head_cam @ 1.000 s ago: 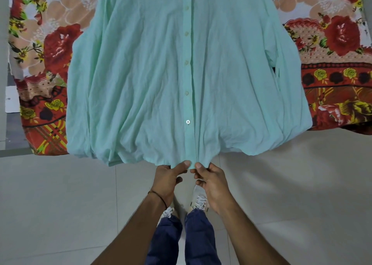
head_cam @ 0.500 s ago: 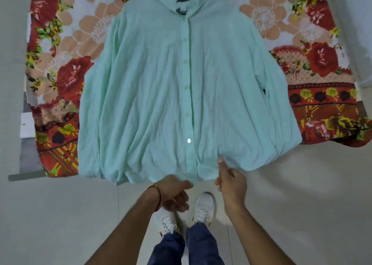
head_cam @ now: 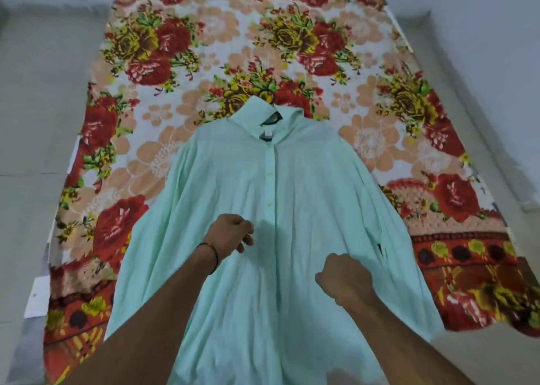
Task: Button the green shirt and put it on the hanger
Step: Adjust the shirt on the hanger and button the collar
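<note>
Lying front-up along the middle of the bed, the green shirt (head_cam: 306, 197) is spread on a floral sheet (head_cam: 181, 98), with its collar (head_cam: 260, 115) turned to the far edge and its hem drawn toward the near edge. The placket is seen closed, with pale buttons (head_cam: 268, 174) down its length. A dark piece, seemingly the hanger (head_cam: 274, 118), is glimpsed inside the collar opening. The left hand (head_cam: 230, 235), banded at the wrist by a black cord (head_cam: 213, 253), is held just above the cloth left of the placket, its fingers (head_cam: 247, 238) loosely curled and nothing grasped. The right hand (head_cam: 344, 276) is shown clenched over the right front panel; whether cloth is caught in it cannot be told. Much of the lower shirt is hidden by both forearms. A white slip (head_cam: 35, 300) is seen beside the bed's left edge.
</note>
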